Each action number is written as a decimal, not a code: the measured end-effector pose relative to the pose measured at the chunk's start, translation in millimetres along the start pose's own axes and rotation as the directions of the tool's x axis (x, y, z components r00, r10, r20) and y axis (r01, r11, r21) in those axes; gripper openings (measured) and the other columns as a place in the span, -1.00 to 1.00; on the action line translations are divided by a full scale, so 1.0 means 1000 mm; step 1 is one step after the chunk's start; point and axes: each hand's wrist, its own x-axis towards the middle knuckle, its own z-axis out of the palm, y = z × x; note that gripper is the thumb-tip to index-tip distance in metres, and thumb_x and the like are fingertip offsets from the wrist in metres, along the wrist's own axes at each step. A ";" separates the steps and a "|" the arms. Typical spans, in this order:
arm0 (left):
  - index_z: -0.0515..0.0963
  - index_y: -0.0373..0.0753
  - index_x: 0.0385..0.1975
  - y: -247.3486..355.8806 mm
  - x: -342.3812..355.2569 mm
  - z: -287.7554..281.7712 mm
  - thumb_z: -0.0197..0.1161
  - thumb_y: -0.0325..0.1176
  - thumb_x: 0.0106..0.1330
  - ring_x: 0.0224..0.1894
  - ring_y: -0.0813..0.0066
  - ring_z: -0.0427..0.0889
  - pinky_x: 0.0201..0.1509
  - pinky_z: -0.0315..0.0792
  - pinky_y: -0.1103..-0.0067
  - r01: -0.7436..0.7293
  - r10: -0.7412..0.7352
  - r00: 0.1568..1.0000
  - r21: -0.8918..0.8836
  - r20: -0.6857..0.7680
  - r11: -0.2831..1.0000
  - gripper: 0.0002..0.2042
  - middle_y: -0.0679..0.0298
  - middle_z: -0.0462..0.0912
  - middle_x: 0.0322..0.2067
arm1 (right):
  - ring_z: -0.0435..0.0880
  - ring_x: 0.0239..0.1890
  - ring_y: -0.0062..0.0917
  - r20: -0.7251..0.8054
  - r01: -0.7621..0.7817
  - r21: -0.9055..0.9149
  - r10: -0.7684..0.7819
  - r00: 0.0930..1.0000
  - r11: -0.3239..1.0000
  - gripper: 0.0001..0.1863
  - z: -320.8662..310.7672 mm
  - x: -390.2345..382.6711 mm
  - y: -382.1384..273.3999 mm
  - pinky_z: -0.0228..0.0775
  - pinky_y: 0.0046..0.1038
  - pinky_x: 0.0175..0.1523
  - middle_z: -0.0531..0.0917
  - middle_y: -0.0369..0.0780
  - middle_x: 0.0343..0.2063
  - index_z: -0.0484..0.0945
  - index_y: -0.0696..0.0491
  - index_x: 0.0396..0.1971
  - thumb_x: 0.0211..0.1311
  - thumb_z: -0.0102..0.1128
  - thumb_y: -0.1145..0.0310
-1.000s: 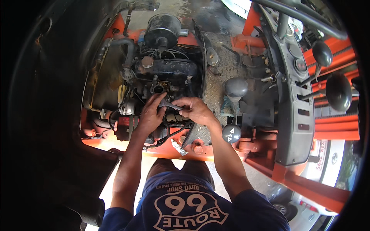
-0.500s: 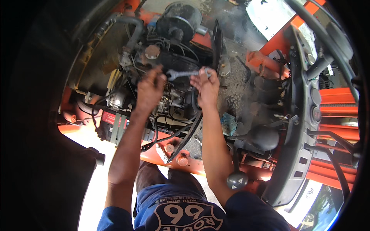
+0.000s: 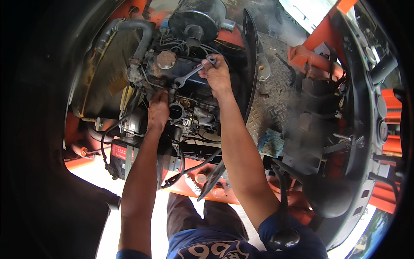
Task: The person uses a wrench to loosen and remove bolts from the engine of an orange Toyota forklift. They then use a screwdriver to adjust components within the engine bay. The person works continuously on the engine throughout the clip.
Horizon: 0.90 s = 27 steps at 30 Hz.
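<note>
The right hand (image 3: 217, 74) has its grip pressed tight around one end of a silver wrench (image 3: 190, 74). The other end of the wrench sits on a small bolt on top of the dark engine (image 3: 183, 93), just beside the round rusty cap (image 3: 165, 59). The left hand (image 3: 158, 113) is lower down, laid on the engine next to the round open pipe mouth (image 3: 176, 112); its fingers curl against the metal, but I cannot tell if they hold anything. To do this well, I think the wrench head should sit all the way on the bolt and stay flat, so it does not slip off and bump the knuckles. Short, slow pulls look best, with the left hand pushing on the engine to keep the body steady. There is not much room to swing. The big black can (image 3: 196, 17) is close above the right hand, thin pipes run just behind it, and the black hood edge (image 3: 250, 64) stands right next to the wrist. On the far side is a thick black hose (image 3: 138, 32). Below the hands hang loose black wires (image 3: 181, 166), and the bumpy metal floor plate (image 3: 276, 90) lies past the hood edge.
</note>
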 end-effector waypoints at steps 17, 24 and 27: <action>0.55 -0.33 0.05 0.008 0.000 -0.001 0.03 -0.25 0.47 0.00 0.46 0.47 0.19 0.26 0.55 0.216 -0.171 0.976 -0.479 0.136 0.851 -0.66 0.24 0.60 -0.05 | 0.61 -0.45 -0.57 0.101 0.038 -0.011 -0.037 0.994 0.999 -0.71 0.019 0.032 0.010 0.45 -0.48 -0.32 0.67 -0.14 -0.39 0.37 0.18 0.01 0.35 0.15 0.49; 0.59 -0.35 0.00 0.001 0.005 0.000 0.03 -0.27 0.46 -0.06 0.46 0.50 0.13 0.29 0.56 0.141 -0.097 0.988 -0.448 0.120 0.883 -0.68 0.24 0.64 -0.11 | 0.75 -0.36 -0.35 0.024 0.093 -0.255 -0.090 0.996 0.962 -0.66 0.037 0.040 0.008 0.51 -0.39 -0.11 0.74 -0.03 -0.44 0.55 0.25 -0.07 0.27 0.26 0.33; 0.59 -0.35 -0.01 -0.001 0.005 0.000 0.03 -0.28 0.46 -0.07 0.48 0.50 0.11 0.30 0.56 0.152 -0.106 0.986 -0.446 0.126 0.882 -0.69 0.25 0.64 -0.13 | 0.75 -0.38 -0.33 0.005 0.014 -0.283 -0.013 1.000 0.959 -0.72 0.037 0.033 0.005 0.52 -0.37 -0.09 0.73 -0.10 -0.54 0.66 0.22 -0.21 0.29 0.25 0.28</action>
